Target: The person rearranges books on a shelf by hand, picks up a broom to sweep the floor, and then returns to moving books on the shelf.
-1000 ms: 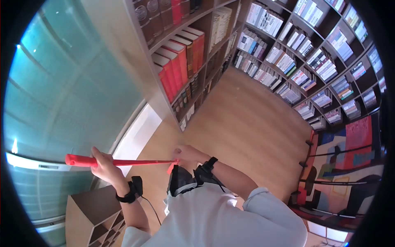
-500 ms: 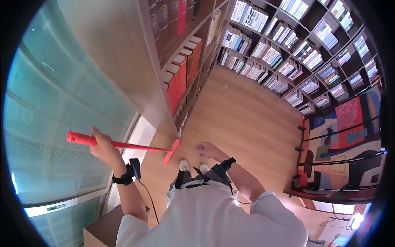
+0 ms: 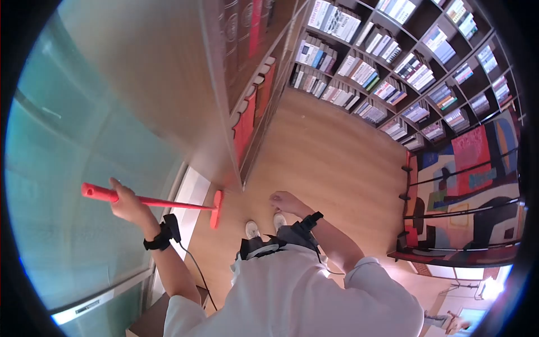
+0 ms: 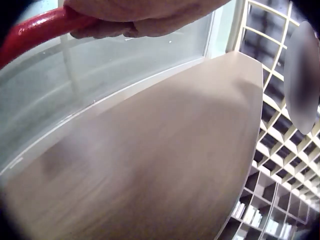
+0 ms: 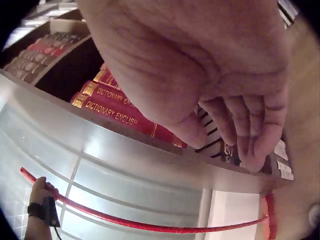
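My left hand (image 3: 130,206) grips a red broom (image 3: 178,204) near the upper end of its long handle, with the thumb along it. From there the handle slants down toward the broom's head (image 3: 216,209), low by the white base of the glass wall. Close up in the left wrist view, a piece of the red handle (image 4: 42,29) passes under the hand. My right hand (image 3: 289,203) hangs in front of my body, its fingers loosely curled around nothing. In the right wrist view, its palm and bent fingers overlap red dictionaries (image 5: 117,111) on a shelf behind.
A tall wooden bookcase (image 3: 185,84) stands close ahead on the left, beside the greenish glass wall (image 3: 73,185). Book-filled shelves (image 3: 359,70) line the far side. To the right is a piece with a colourful patterned cover (image 3: 466,196). Wooden floor (image 3: 331,151) lies between.
The broom's head has swung out from beside my right hand, leftward to the wall's base. My right hand has moved right, away from the broom. The bookcase looms nearer.
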The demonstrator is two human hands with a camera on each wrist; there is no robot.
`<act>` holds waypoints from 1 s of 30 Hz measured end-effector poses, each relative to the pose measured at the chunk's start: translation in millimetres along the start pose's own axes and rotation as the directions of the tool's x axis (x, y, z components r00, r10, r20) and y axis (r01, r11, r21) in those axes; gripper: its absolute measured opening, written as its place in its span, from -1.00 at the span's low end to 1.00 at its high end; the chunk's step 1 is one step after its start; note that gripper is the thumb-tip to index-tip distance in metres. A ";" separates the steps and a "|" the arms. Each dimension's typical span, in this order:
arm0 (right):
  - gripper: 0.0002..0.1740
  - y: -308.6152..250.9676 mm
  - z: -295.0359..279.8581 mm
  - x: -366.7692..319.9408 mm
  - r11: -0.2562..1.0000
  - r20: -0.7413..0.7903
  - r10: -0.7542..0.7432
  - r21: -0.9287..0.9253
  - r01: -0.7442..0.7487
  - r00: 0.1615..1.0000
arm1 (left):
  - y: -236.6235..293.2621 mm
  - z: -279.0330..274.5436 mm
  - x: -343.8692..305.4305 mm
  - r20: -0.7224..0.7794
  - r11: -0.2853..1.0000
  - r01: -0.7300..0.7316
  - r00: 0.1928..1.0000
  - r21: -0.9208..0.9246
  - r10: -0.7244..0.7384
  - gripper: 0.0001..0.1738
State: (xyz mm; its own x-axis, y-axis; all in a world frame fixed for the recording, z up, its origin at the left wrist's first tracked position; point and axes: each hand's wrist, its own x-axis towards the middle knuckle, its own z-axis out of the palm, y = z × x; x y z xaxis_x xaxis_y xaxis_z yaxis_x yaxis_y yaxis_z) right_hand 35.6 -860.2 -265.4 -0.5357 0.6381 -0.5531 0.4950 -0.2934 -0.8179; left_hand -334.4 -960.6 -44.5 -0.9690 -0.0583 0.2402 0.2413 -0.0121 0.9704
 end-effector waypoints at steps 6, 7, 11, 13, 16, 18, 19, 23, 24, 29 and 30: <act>-0.67 -10.4 -5.7 0.6 0.999 0.030 0.014 -0.035 -0.013 0.999 | -22.8 8.9 36.9 -0.054 0.997 0.001 0.999 -0.082 -0.005 -0.50; -0.66 -11.3 -4.3 1.8 0.999 0.032 0.021 -0.025 -0.020 0.999 | -37.0 10.8 42.1 -0.017 0.999 0.018 1.000 0.028 -0.017 -0.54; -0.65 -5.9 7.8 14.7 0.996 0.016 0.043 0.080 -0.045 0.999 | -59.6 17.6 35.5 0.130 0.986 -0.132 0.984 0.099 0.118 -0.60; -0.64 -16.9 9.9 12.3 0.999 0.020 0.025 0.046 -0.026 0.999 | -73.7 16.7 46.7 0.173 0.984 -0.141 0.977 0.108 0.121 -0.60; -0.63 -18.5 11.3 10.2 1.000 0.034 0.010 0.001 -0.010 0.999 | -77.0 21.5 54.5 0.205 0.984 -0.132 0.973 0.123 0.105 -0.60; -0.63 -21.9 9.3 11.4 1.000 0.032 -0.014 -0.003 0.014 0.999 | -78.5 28.6 65.9 0.198 0.986 -0.129 0.974 0.107 0.106 -0.60; -0.63 -22.3 7.8 9.2 1.000 0.014 -0.013 0.011 0.013 1.000 | -88.5 27.5 73.6 0.169 0.973 -0.202 0.969 0.113 0.182 -0.60; -0.65 -14.7 -9.5 0.6 0.999 -0.053 -0.007 0.035 0.009 0.999 | -138.5 15.1 91.3 0.100 0.799 -0.272 0.961 0.537 0.260 -0.38; -0.65 -10.5 -15.4 -0.4 0.999 -0.069 -0.009 0.046 0.012 0.998 | -157.5 6.0 102.7 0.192 0.723 -0.264 0.964 0.639 0.182 -0.29; -0.66 20.9 -46.9 -5.7 0.973 -0.113 0.105 0.219 -0.078 0.988 | -221.1 -4.7 92.9 0.272 0.280 -0.378 0.896 0.883 0.352 -0.13; -0.66 23.9 -55.6 -5.6 0.973 -0.106 0.104 0.219 -0.078 0.989 | -220.2 -0.3 86.9 0.269 0.275 -0.375 0.896 0.885 0.354 -0.13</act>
State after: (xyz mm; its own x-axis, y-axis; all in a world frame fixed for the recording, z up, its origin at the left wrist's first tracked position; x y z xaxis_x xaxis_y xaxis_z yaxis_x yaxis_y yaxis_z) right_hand 88.4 -831.1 -273.0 -0.4056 0.6764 -0.6148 0.3736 -0.4912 -0.7868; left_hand -471.7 -963.3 -237.4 -0.7968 0.2120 0.5658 0.3820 0.9023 0.1999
